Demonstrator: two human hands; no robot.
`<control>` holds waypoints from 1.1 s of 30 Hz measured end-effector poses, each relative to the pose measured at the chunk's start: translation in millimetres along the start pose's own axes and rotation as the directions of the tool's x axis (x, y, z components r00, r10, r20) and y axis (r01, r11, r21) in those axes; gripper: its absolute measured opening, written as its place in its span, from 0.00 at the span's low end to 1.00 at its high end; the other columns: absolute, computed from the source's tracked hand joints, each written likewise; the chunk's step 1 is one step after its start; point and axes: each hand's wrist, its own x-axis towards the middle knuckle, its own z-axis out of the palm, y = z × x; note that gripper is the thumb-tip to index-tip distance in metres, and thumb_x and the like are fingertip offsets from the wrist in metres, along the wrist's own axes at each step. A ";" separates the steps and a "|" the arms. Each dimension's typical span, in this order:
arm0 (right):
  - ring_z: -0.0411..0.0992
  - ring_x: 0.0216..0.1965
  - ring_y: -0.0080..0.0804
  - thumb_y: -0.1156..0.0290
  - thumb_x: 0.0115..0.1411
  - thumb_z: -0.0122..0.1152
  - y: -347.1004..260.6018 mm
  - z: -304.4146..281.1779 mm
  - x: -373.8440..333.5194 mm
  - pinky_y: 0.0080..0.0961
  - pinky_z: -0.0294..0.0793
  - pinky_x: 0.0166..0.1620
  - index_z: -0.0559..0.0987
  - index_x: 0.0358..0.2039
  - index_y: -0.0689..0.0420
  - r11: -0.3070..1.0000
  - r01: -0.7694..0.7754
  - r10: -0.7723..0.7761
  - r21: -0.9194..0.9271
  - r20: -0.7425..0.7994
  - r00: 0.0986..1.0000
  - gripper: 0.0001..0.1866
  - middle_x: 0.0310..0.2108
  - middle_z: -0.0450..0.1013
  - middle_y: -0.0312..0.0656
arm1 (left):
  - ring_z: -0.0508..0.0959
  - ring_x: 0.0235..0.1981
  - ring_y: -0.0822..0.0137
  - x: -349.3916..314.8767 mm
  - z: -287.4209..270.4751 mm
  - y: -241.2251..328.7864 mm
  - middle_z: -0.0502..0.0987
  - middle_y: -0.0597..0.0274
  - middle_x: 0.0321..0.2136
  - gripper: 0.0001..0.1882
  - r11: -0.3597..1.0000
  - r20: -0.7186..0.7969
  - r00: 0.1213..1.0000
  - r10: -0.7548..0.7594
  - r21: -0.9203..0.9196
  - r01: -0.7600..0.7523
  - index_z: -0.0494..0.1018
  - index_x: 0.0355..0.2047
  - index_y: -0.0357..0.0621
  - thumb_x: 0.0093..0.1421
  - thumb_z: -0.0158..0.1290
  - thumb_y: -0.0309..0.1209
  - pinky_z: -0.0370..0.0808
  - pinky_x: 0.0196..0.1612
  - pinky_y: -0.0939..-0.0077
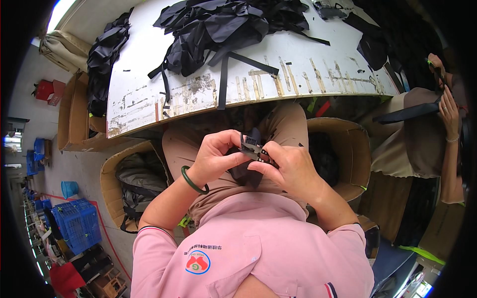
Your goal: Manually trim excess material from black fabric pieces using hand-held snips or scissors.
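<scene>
Left hand: thumb and fingers pinched on black fabric piece, which hangs below the fingertips, over the lap. Right hand: fingers closed around small snips, blades just at the fabric's upper part; blade gap cannot be told. Count: snips, one; green bangle, one, left wrist; cardboard boxes flanking the legs, two.

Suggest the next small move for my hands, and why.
Perhaps gently squeeze the snips: your right hand holds what looks like that tool, its metal end close to the dark piece your left hand seems to pinch.
</scene>
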 end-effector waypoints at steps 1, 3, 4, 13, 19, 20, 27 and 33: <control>0.72 0.18 0.42 0.52 0.56 0.63 0.7 0.4 -0.5 0.36 0.68 0.21 0.70 0.27 0.55 1.000 0.019 -0.019 -0.023 -0.014 1.000 0.19 0.16 0.71 0.42 | 0.76 0.35 0.73 -0.4 -0.1 -0.1 0.75 0.61 0.33 0.06 1.000 -0.004 1.000 -0.017 0.009 0.017 0.72 0.29 0.36 0.54 0.57 0.15 0.73 0.40 0.80; 0.72 0.18 0.42 0.53 0.56 0.63 2.1 0.8 -1.6 0.37 0.67 0.21 0.70 0.26 0.55 0.998 0.036 -0.037 -0.046 -0.027 0.999 0.19 0.15 0.70 0.42 | 0.76 0.36 0.73 -0.5 0.5 -0.3 0.75 0.61 0.33 0.06 0.999 -0.008 0.999 -0.035 0.019 0.035 0.72 0.29 0.36 0.54 0.57 0.15 0.73 0.40 0.79; 0.71 0.18 0.43 0.53 0.56 0.63 2.9 0.9 -2.2 0.37 0.66 0.21 0.70 0.26 0.55 0.997 0.036 -0.037 -0.062 -0.030 0.999 0.19 0.15 0.70 0.42 | 0.75 0.35 0.76 -0.4 1.0 0.1 0.76 0.63 0.33 0.06 0.999 -0.020 0.999 -0.028 0.034 0.029 0.72 0.30 0.36 0.54 0.57 0.16 0.72 0.40 0.82; 0.71 0.18 0.43 0.53 0.56 0.64 7.2 -4.6 -7.9 0.32 0.67 0.22 0.71 0.26 0.56 0.949 -0.213 0.226 0.232 -0.031 0.974 0.19 0.17 0.71 0.44 | 0.74 0.35 0.78 -0.4 4.2 4.2 0.77 0.64 0.34 0.06 0.999 -0.043 0.998 -0.042 0.000 0.042 0.73 0.33 0.36 0.54 0.57 0.17 0.71 0.41 0.83; 0.74 0.20 0.41 0.56 0.55 0.67 5.2 -3.2 -11.2 0.31 0.70 0.24 0.72 0.32 0.57 0.978 -0.147 0.152 0.147 -0.030 0.988 0.18 0.20 0.73 0.45 | 0.74 0.35 0.78 -2.9 2.1 -2.3 0.77 0.65 0.33 0.06 0.997 -0.027 0.999 -0.035 -0.072 0.033 0.73 0.33 0.36 0.55 0.57 0.17 0.72 0.40 0.83; 0.75 0.21 0.41 0.57 0.53 0.68 3.7 -1.1 -10.3 0.31 0.71 0.24 0.73 0.35 0.56 0.966 -0.139 0.163 0.218 -0.094 0.982 0.19 0.21 0.74 0.44 | 0.74 0.34 0.79 -2.8 2.8 -2.6 0.76 0.65 0.33 0.06 0.996 -0.022 0.999 -0.035 -0.077 0.033 0.73 0.33 0.36 0.55 0.57 0.17 0.72 0.39 0.83; 0.76 0.25 0.32 0.70 0.55 0.67 14.5 9.5 14.1 0.24 0.72 0.29 0.76 0.38 0.59 0.916 -0.095 0.187 0.390 -0.204 0.961 0.12 0.26 0.76 0.45 | 0.75 0.34 0.79 -0.4 8.1 -1.9 0.76 0.67 0.32 0.06 0.960 0.093 0.960 -0.266 -0.060 0.272 0.74 0.34 0.36 0.55 0.58 0.18 0.73 0.39 0.84; 0.72 0.32 0.22 0.68 0.61 0.60 50.6 4.4 19.9 0.23 0.72 0.38 0.76 0.44 0.64 0.904 -0.165 0.271 0.395 -0.231 0.935 0.14 0.31 0.77 0.42 | 0.75 0.35 0.76 0.3 9.0 2.5 0.75 0.62 0.34 0.06 0.958 -0.003 0.961 -0.276 -0.085 0.275 0.73 0.30 0.37 0.54 0.57 0.17 0.71 0.40 0.82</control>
